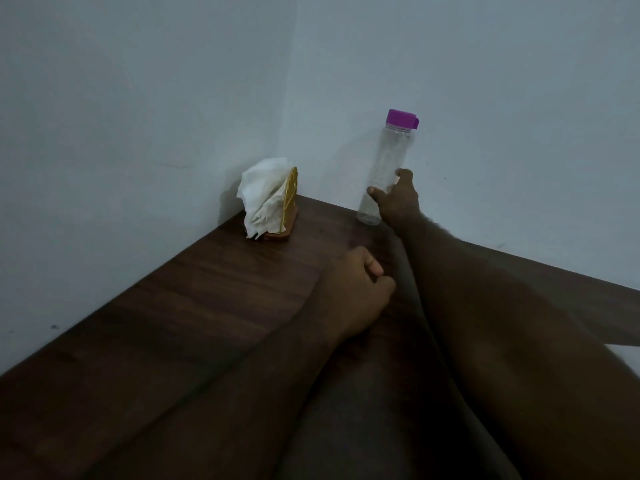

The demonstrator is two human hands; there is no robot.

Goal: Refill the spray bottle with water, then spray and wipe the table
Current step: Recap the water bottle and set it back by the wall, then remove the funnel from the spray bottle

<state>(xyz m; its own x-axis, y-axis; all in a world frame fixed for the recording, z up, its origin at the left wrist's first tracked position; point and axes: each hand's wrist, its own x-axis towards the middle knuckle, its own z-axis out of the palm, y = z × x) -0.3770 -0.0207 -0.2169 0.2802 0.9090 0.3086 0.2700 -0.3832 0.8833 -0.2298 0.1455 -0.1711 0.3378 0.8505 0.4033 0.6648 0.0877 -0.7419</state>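
A tall clear water bottle (389,157) with a purple cap stands upright at the far right of the dark wooden table (194,292), close to the wall. My right hand (398,199) reaches out and wraps its thumb and fingers around the bottle's lower half. My left hand (353,289) rests on the table in a loose fist nearer to me, holding nothing. No spray bottle is in view.
A yellow and brown napkin holder (287,209) stuffed with white tissues (263,195) stands in the table's far corner, left of the bottle. Pale walls close off the table on the left and the far right side.
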